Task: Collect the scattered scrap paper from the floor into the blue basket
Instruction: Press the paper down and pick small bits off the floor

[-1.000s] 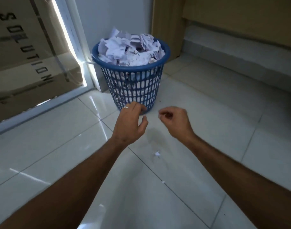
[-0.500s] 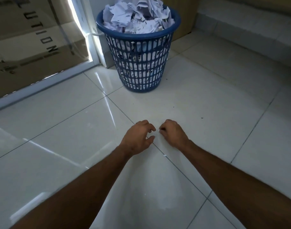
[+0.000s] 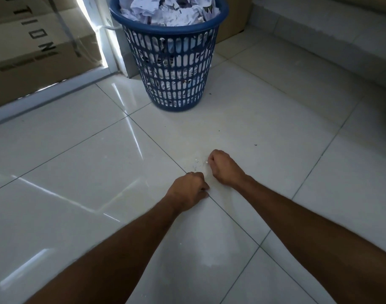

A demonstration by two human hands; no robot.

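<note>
Two bare hands are working low on a glossy tiled floor [image 3: 78, 172]. Far left, a cardboard box [image 3: 34, 51] behind glass is showing the letters "TION" (the rest is cut off). Left hand [image 3: 187, 189] is curling its fingers against the tile; whether it is holding anything, I cannot tell. Right hand [image 3: 222, 167] is pinching a tiny paper scrap [image 3: 206, 162], with more specks [image 3: 196, 163] lying just beside it. Behind, the basket [image 3: 172, 62] is brimming with paper, so added bits are likely sliding off or slipping through its slots.
</note>
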